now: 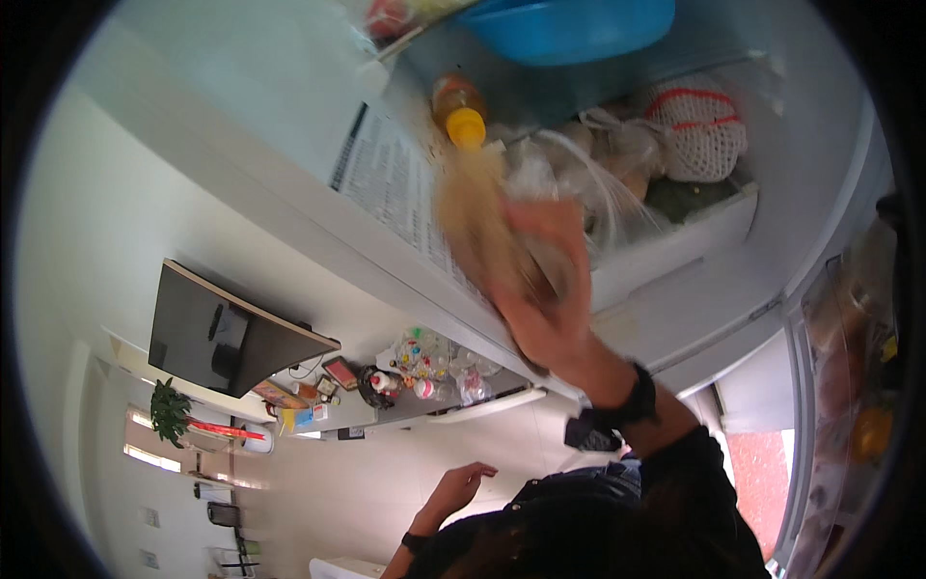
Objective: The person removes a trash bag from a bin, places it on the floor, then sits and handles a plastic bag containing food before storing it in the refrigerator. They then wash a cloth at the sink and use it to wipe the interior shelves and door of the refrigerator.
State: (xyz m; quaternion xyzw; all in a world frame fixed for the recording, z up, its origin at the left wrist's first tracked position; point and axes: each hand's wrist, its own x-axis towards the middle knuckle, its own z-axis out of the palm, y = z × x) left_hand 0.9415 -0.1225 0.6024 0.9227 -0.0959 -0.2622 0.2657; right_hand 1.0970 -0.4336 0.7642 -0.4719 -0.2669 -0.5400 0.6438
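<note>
My right hand (pixel 553 289), with a dark band on the wrist, reaches into an open refrigerator. Its fingers are wrapped around a tan-brown object (pixel 474 217), too motion-blurred to name. Just beyond that object is a bottle (pixel 456 98) with a yellow cap, its contents brownish. To the right, a white drawer (pixel 673 253) holds clear plastic bags (pixel 557 163) of produce and a round item in white foam netting (pixel 698 137) with red bands. Low in the view, my left hand (pixel 459 492) hangs beside my body with nothing in it, fingers loosely bent.
A blue plastic basin (pixel 579 32) sits above the drawer. A printed label (pixel 398 188) is on the refrigerator's side wall. The refrigerator door with loaded shelves (pixel 843 405) stands at right. Beyond are a television (pixel 217 333), a cluttered cabinet top (pixel 362 409) and a plant (pixel 171 412).
</note>
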